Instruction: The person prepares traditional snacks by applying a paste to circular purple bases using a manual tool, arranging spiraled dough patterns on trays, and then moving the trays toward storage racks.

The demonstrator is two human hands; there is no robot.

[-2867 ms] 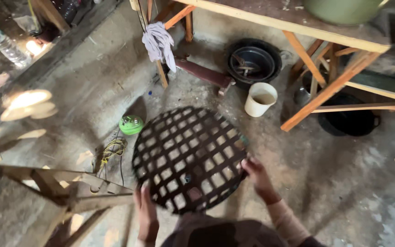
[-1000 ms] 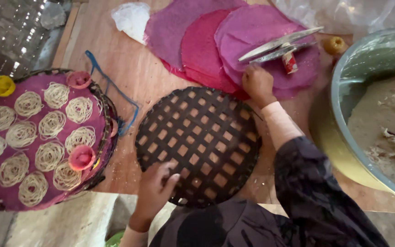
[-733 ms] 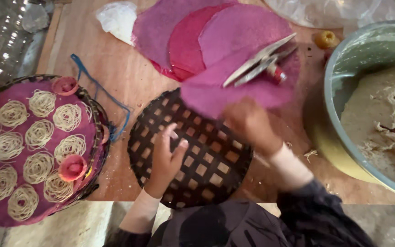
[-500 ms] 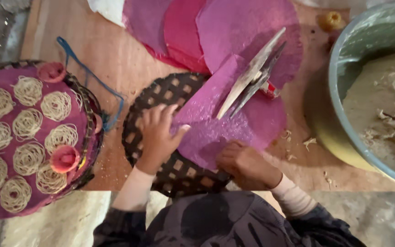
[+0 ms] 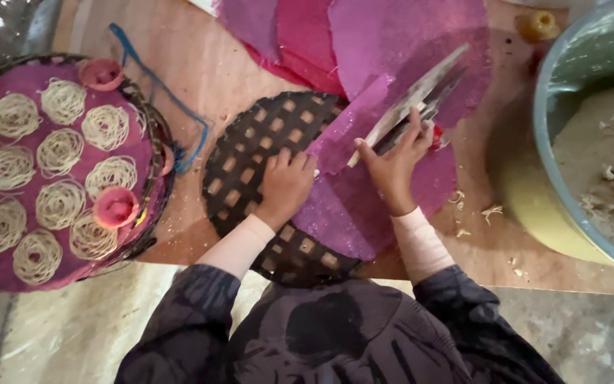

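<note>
Lying flat near the front edge of the wooden table (image 5: 200,57), the dark round lattice tray (image 5: 243,171) slightly overhangs that edge, close to the person's body. A purple cloth sheet (image 5: 364,206) covers the tray's right half, its upper flap folded back toward the middle. The left hand (image 5: 286,185) rests palm down on the tray at the cloth's left border, fingers spread and flat, gripping nothing. The right hand (image 5: 396,160) presses on a long metal tool (image 5: 413,96), fingers loosely curled over its lower end; whether they fully clasp it is unclear. The tool's long axis runs diagonally, from the hand up and to the right, across more purple and pink sheets (image 5: 364,35) stacked at the table's far side. To the left, a second tray (image 5: 147,135) lined in purple and filled with coiled noodle nests (image 5: 58,149) sits just beside the lattice tray, leaving a narrow strip of bare wood between. On the right, a large basin (image 5: 534,192) of dough stands near, so the clearest room lies toward the far left.
</note>
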